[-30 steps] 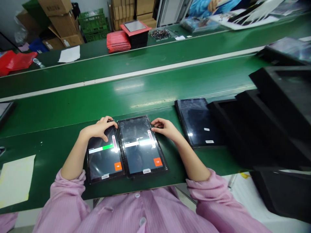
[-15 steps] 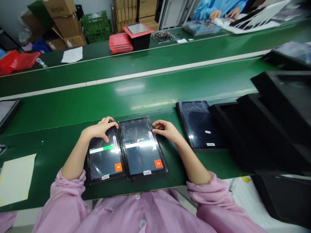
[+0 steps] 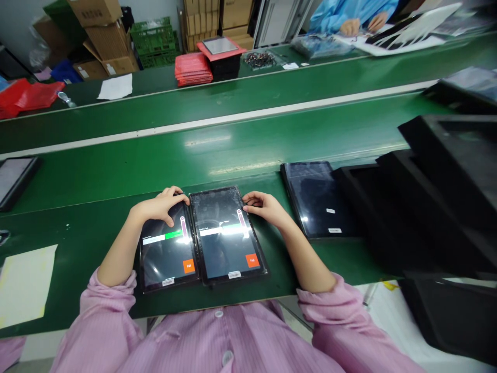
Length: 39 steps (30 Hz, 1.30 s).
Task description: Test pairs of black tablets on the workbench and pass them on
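Note:
Two lit tablets lie side by side on the green bench, each showing bars and an orange square marked Fail. My left hand (image 3: 165,205) rests over the top of the left tablet (image 3: 165,261), fingers apart, with fingertips at its upper right corner and the thumb over the screen. At the upper right edge of the right tablet (image 3: 223,254) is my right hand (image 3: 261,203), its fingers bent and thumb and fingertips close together against that edge. Whether it grips the edge is hard to tell.
Dark tablets (image 3: 316,197) are stacked to the right, beside black trays (image 3: 388,207). A paper sheet (image 3: 27,285) and another tablet (image 3: 13,178) lie at left. Across the belt (image 3: 155,155) are red pouches (image 3: 193,69) and a person's hands (image 3: 350,27).
Across the belt, the other person's hands have shifted slightly. The tablet at the far left has moved a little to the right. My hands and the two lit tablets look unchanged.

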Each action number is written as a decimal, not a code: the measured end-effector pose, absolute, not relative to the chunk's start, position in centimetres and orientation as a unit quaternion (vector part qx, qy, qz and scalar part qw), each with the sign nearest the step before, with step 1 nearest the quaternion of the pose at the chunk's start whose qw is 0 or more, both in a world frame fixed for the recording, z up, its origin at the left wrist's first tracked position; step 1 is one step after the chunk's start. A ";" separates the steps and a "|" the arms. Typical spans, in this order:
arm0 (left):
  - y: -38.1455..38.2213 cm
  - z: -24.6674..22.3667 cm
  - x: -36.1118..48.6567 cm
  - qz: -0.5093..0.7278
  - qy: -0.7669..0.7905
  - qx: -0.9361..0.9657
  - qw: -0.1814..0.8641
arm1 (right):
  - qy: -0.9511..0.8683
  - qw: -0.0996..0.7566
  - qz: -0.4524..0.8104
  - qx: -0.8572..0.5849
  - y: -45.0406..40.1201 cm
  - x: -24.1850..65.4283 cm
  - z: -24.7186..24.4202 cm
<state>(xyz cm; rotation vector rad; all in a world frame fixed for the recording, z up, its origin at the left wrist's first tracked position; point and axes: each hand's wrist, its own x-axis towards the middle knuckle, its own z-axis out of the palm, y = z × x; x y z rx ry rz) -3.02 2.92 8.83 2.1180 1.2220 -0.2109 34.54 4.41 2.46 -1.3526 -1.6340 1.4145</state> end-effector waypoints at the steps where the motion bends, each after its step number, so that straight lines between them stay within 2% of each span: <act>1: 2.8 9.0 -3.0 -0.083 0.469 0.814 0.333 | -0.612 0.290 0.534 -0.506 4.4 34.6 2.4; 8: 2.7 9.6 -2.1 -0.030 0.479 0.851 0.214 | -0.601 0.312 0.541 -0.498 4.5 34.8 2.3; 10: 2.8 9.4 -1.2 -0.006 0.485 0.853 0.191 | -0.596 0.293 0.547 -0.510 4.5 35.0 2.4; 16: 2.4 8.7 1.2 -0.001 0.425 0.881 0.206 | -0.544 0.182 0.645 -0.504 4.1 35.7 3.0; 27: 2.1 8.6 1.9 -0.007 0.380 0.918 0.115 | -0.484 0.191 0.706 -0.481 4.2 36.1 3.6; 34: 1.8 8.4 2.2 -0.020 0.405 0.901 0.154 | -0.471 0.194 0.699 -0.501 4.1 36.2 4.1; 39: 2.2 9.4 -0.9 -0.100 0.485 0.840 0.222 | -0.492 0.198 0.674 -0.515 4.0 35.8 4.1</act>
